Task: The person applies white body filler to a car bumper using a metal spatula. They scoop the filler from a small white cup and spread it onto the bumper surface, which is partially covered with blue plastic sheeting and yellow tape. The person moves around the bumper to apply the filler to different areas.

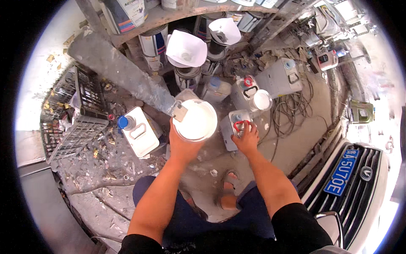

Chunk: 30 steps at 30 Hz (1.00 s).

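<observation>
My left hand (182,146) is closed around a round white tub (197,120) with a whitish inside. A small tan, flat piece (180,114) shows at the tub's rim, beside my fingers. On the floor to the right stands a rectangular can (228,134) with a pale cap and a red handle (239,125). My right hand (246,137) is closed on that handle, fingers curled over the top. Just behind it is another can (241,98) with a red cap and dark handle, next to a white-topped round container (262,100).
To the left lie a white can with a blue cap (141,134) and a black plastic crate (78,122). A grey beam (122,74) slants toward the tub. Paint tins (153,42) and white bowls (186,48) stand behind. A coiled hose (292,108) and a car front (351,190) are at right.
</observation>
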{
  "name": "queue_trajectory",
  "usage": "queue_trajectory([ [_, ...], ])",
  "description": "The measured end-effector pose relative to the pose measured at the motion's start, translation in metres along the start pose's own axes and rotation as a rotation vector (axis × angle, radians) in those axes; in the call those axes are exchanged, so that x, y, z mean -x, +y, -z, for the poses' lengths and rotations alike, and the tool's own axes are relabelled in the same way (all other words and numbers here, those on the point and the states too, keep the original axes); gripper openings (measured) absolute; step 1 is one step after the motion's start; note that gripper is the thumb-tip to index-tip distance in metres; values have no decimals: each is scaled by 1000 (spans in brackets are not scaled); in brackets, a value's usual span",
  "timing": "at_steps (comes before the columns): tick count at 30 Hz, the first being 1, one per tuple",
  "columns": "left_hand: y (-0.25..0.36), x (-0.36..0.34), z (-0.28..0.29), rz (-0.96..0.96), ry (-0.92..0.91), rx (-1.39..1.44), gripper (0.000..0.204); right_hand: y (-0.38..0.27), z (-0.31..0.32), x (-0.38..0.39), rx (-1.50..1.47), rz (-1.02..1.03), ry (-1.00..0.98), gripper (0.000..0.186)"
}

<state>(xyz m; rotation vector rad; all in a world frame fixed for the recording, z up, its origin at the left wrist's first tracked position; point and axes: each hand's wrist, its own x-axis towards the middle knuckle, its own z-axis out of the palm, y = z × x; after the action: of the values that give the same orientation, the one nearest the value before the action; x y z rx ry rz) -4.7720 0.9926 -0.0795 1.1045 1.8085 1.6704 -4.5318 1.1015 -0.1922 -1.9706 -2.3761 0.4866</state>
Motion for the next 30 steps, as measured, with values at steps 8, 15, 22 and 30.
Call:
queue_trajectory([
  [8, 8, 2, 5, -31, -10, -40, 72, -8, -32, -3, -22, -15, 53, 90],
  [15, 11, -4, 10, -48, -84, 14, 69, -72, 97, -3, -515, 314, 258, 19],
  [22, 16, -11, -2, 57, -162, 187, 66, -218, 254, -16, -653, 886, -216, 33],
  [30, 32, -16, 0, 48, -207, 262, 56, -269, 275, -20, -486, 1061, -419, 44],
])
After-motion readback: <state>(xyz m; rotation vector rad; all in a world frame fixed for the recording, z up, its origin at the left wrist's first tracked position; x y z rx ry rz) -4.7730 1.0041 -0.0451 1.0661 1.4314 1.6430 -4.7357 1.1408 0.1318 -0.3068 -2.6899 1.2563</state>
